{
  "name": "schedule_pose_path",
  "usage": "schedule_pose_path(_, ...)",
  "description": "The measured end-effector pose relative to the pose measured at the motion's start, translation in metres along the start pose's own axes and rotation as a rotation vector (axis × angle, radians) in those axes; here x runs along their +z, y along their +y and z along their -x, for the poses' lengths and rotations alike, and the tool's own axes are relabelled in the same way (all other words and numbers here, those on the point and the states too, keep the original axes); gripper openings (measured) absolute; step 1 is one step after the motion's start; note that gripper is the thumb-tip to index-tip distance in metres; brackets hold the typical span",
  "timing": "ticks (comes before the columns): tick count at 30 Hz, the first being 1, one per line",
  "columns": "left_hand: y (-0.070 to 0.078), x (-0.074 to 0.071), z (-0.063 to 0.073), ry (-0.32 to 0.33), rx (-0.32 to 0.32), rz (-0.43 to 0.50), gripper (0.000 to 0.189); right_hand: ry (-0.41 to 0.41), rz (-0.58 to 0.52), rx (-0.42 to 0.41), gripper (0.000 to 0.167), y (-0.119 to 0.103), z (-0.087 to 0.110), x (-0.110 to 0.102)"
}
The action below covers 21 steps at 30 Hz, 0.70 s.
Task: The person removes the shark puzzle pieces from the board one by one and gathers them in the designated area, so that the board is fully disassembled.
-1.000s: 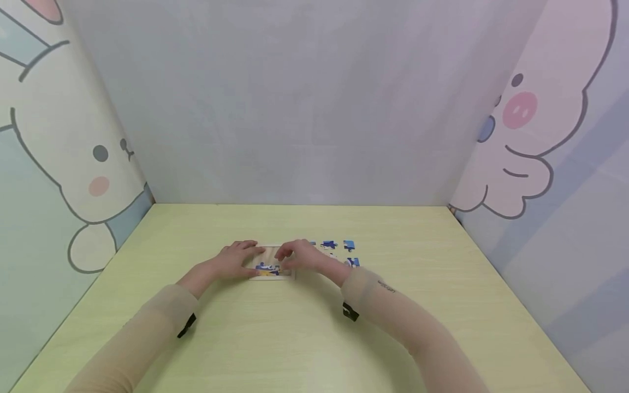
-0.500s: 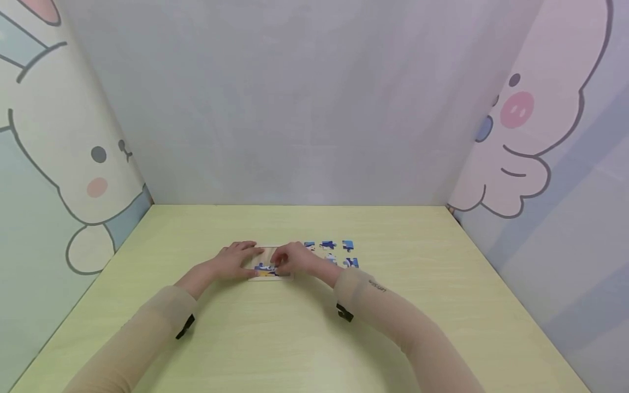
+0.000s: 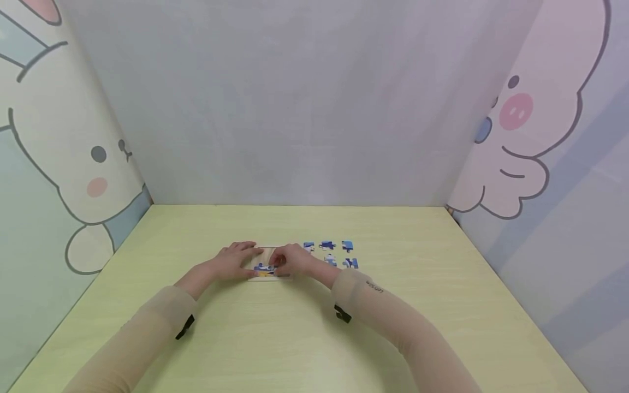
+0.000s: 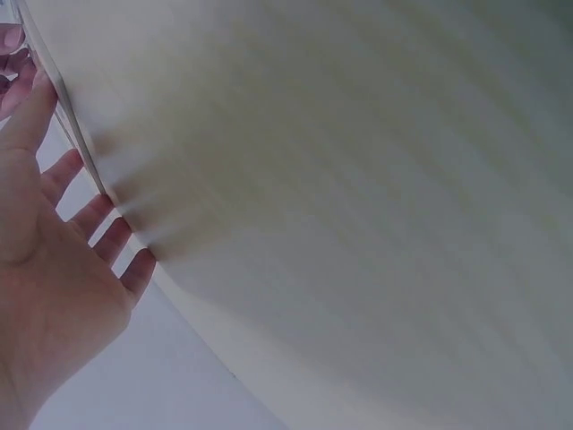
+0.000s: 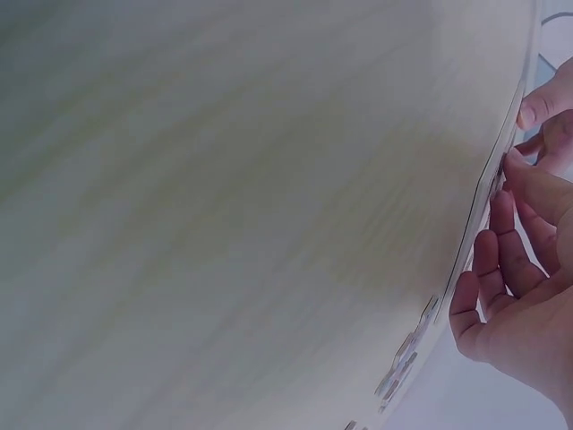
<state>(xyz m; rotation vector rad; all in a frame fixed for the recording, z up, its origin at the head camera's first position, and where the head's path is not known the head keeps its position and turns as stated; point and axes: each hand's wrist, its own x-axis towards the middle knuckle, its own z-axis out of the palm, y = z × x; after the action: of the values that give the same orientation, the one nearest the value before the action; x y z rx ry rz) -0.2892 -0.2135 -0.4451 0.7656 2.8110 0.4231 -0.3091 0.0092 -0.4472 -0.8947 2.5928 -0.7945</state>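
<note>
A shallow wooden puzzle tray [image 3: 269, 279] lies on the table, with blue, white and yellow jigsaw pieces [image 3: 263, 271] along its near side and bare wood behind them. My left hand [image 3: 230, 262] rests on the tray's left end, fingers spread and thumb at the near corner; the left wrist view shows its fingertips [image 4: 112, 231] down at the table surface. Over the tray's right part, my right hand [image 3: 294, 260] curls its fingers and pinches a jigsaw piece down low, mostly hidden by the hand. In the right wrist view its thumb and forefinger [image 5: 524, 175] meet at the tray.
Several loose jigsaw pieces [image 3: 327, 245] lie in rows to the right of the tray, partly behind the right wrist. The pale yellow-green table [image 3: 314, 338] has a grey wall [image 3: 304, 109] behind it and cartoon-printed panels on both sides.
My right hand has moved slightly left and lower onto the tray, its fingers drawing together, uncovering more of the loose pieces. The left hand has stayed in place.
</note>
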Motion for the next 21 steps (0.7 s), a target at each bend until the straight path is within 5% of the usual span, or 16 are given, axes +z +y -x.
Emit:
schedule_pose_path(10, -0.0019, 0.0025, 0.0001, 0.001, -0.005, 0.002, 0.068, -0.01, 0.042, -0.014, 0.031, -0.0039, 0.0006, -0.0009)
schedule_pose_path(21, -0.0014, 0.0014, -0.0003, 0.004, -0.002, 0.004, 0.066, 0.012, 0.04, -0.077, 0.017, -0.0043, 0.002, 0.0002)
